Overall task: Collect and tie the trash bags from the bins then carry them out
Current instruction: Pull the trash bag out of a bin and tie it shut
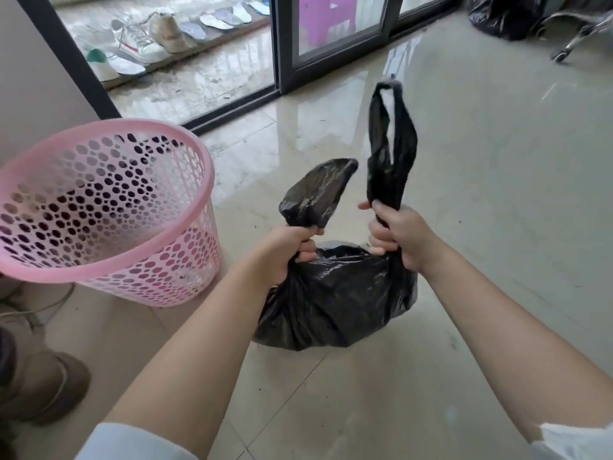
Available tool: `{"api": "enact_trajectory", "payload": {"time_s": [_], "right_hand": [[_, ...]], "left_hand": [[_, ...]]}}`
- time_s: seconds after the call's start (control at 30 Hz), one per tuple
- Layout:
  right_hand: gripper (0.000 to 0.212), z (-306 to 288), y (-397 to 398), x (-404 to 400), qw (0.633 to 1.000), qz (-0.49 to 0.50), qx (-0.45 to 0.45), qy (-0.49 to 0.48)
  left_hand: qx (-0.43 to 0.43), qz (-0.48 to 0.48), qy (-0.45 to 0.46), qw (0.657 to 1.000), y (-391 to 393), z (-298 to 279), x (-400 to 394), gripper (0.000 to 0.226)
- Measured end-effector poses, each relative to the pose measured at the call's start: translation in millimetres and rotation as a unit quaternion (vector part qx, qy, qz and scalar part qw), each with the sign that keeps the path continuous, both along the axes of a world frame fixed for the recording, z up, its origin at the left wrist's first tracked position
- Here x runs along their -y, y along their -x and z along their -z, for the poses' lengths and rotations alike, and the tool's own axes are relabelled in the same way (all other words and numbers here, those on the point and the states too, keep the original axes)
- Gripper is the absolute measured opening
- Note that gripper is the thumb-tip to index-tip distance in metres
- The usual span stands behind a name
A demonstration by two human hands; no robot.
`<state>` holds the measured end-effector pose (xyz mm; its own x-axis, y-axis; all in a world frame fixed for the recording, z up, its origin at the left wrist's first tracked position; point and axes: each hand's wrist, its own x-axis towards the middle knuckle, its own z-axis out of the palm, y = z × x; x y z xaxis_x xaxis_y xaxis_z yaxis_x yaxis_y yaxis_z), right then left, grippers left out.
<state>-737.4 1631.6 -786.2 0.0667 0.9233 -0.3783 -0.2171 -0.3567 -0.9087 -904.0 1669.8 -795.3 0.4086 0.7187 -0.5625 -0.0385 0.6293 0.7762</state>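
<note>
Left hand [292,247] fisted round one handle loop [318,190] of the black trash bag [335,303]; right hand [398,237] fisted round the other loop [391,141], which stands upright. Bag sits on tiled floor [497,194], just beside the pink perforated bin [109,210]. Second black bag [507,14] far right by chair base.

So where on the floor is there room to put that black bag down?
The open tile right of the black bag, out toward the chair base, is bare. So is the tile between the bag and the sliding door. It is crowded on the left: the pink basket stands close to the left hand, with brown boots below it.
</note>
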Motion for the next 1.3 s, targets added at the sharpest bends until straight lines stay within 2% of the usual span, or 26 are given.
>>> {"api": "enact_trajectory", "payload": {"time_s": [0.03, 0.1, 0.23, 0.33, 0.43, 0.6, 0.77, 0.87, 0.93, 0.97, 1.0, 1.07, 1.17, 1.2, 1.3], "right_hand": [[0.027, 2.0, 4.0, 0.6, 0.996, -0.052, 0.067, 0.021], [0.031, 6.0, 10.8, 1.3, 0.983, -0.111, 0.143, 0.037], [0.027, 12.4, 18.6, 2.9, 0.971, -0.117, 0.206, 0.014], [0.039, 22.7, 22.5, 3.6, 0.927, -0.138, 0.347, -0.027], [0.042, 27.0, 23.9, 2.5, 0.897, -0.155, 0.411, -0.052], [0.035, 23.7, 24.0, 3.0, 0.894, -0.226, 0.387, -0.019], [0.035, 25.3, 26.7, 5.3, 0.879, -0.289, 0.379, 0.009], [0.041, 21.0, 26.2, 6.2, 0.87, -0.312, 0.38, 0.041], [0.033, 18.4, 22.6, 7.4, 0.87, -0.337, 0.356, 0.055], [0.022, 18.9, 18.6, 8.4, 0.873, -0.351, 0.333, 0.066], [0.008, 15.1, 16.5, 11.3, 0.875, -0.365, 0.306, 0.084], [0.03, 16.0, 11.4, 13.7, 0.882, -0.38, 0.259, 0.104], [0.035, 21.2, 8.5, 8.5, 0.858, -0.347, 0.372, 0.068], [0.033, 21.9, 7.9, 6.3, 0.869, -0.312, 0.377, 0.067], [0.025, 19.0, 6.6, 3.9, 0.924, -0.231, 0.299, 0.063]], "left_hand": [[-0.048, 0.019, 0.008, 0.999, 0.1, 2.5, -0.6, 0.029], [-0.08, 0.042, 0.038, 0.995, 4.7, 5.1, -1.8, 0.029], [-0.067, 0.104, 0.044, 0.991, 22.6, 12.7, -3.5, 0.035], [-0.051, 0.168, 0.018, 0.984, 30.4, 11.0, 1.1, 0.034], [-0.052, 0.187, 0.011, 0.981, 35.0, 10.0, 3.6, 0.025], [-0.034, 0.174, 0.07, 0.982, 39.3, 15.4, 4.0, 0.039], [0.023, 0.109, 0.094, 0.989, 33.1, 15.3, 5.6, 0.055], [0.061, 0.099, 0.099, 0.988, 31.5, 17.4, 6.8, 0.054], [0.082, 0.108, 0.104, 0.985, 31.1, 18.3, 7.3, 0.053], [0.078, 0.115, 0.103, 0.985, 31.4, 18.5, 7.4, 0.051], [0.063, 0.125, 0.096, 0.985, 31.6, 18.9, 7.4, 0.047], [-0.002, 0.164, 0.06, 0.985, 31.8, 17.9, 8.4, 0.032], [-0.097, 0.214, -0.005, 0.972, 31.1, 9.0, 12.0, 0.012], [-0.124, 0.234, -0.034, 0.964, 30.3, 6.9, 11.5, 0.013], [-0.201, 0.3, -0.135, 0.923, 27.1, 0.9, 8.9, 0.007]]}}
